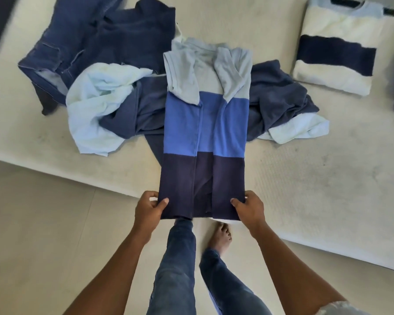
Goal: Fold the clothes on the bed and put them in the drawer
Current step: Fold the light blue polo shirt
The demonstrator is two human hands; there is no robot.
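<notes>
Bands of pale grey-blue, bright blue and navy cross the shirt (205, 123), which lies lengthwise on the bed (305, 178). Its sides and sleeves are folded in toward the middle, making a long narrow strip. The navy hem reaches past the bed's near edge. The left hand (147, 210) pinches the hem's left corner, thumb on top, and the right hand (248, 208) pinches the right corner the same way. Crumpled navy and pale blue clothes (96, 105) sprawl under and beside the shirt, with jeans (62, 48) at the far left. A folded striped top (337, 53) rests at the far right.
</notes>
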